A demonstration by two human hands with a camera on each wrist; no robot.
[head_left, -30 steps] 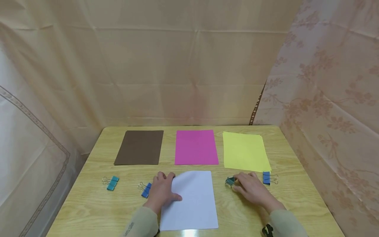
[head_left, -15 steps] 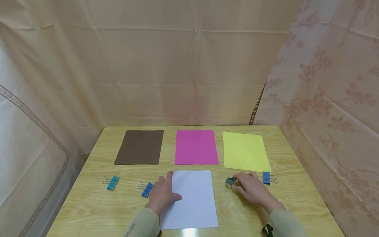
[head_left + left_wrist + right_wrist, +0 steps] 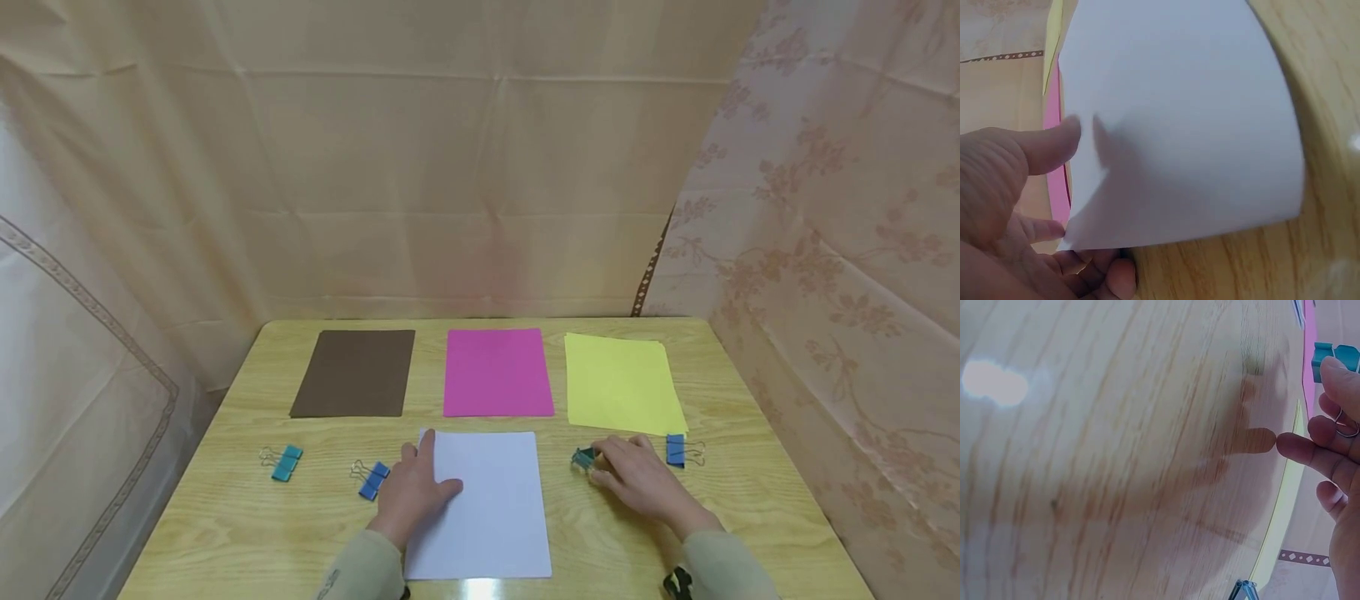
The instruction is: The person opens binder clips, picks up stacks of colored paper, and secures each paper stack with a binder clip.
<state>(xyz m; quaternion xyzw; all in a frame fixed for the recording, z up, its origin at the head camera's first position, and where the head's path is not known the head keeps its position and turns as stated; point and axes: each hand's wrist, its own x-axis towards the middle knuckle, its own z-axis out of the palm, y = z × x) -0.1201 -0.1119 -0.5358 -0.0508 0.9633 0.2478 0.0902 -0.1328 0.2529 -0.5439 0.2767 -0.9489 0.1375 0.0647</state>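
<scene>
White paper (image 3: 495, 500) lies flat near the front of the table. My left hand (image 3: 412, 496) is at its left edge, thumb stretched over the sheet and fingers along the side. In the left wrist view, the thumb (image 3: 1050, 147) is over the paper and the other fingertips meet its edge. My right hand (image 3: 637, 475) pinches a teal binder clip (image 3: 582, 459) to the right of the paper. The right wrist view shows this clip (image 3: 1325, 359) by the thumb, with one wire handle among the fingers; one fingertip touches the tabletop.
Brown (image 3: 356, 373), magenta (image 3: 498, 372) and yellow (image 3: 624, 382) sheets lie along the back of the wooden table (image 3: 225, 533). One blue binder clip (image 3: 373, 481) is beside my left hand, another blue clip (image 3: 676, 450) beyond my right. A teal clip (image 3: 287, 463) lies farther left.
The paper's upper left corner, lifted and curved a second ago, now lies flat. My left hand has shifted slightly right, its fingers straighter. The right hand stays put with the teal clip.
</scene>
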